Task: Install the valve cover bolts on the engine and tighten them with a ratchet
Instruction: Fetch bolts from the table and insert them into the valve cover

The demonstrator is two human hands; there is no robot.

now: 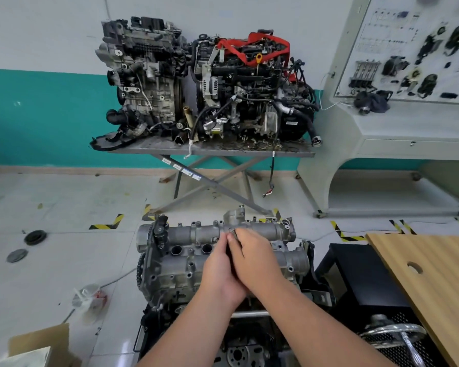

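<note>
Hands meet over the engine (217,258) at lower centre: left hand (219,271) and right hand (255,260) pinch a small bolt (232,232). Two engines (204,83) on a stand behind; wooden board (429,282) at right.

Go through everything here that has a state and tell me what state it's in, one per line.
Valve cover: seated on the engine, several bolt holes empty.
Left hand: fingers on the cover, beside the right.
Right hand: fingertips pinching a small part, probably a bolt.
Scissor table: raised, carrying two engines.

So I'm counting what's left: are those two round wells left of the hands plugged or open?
Open: both wells in the valve cover show dark, hollow bores.
</note>
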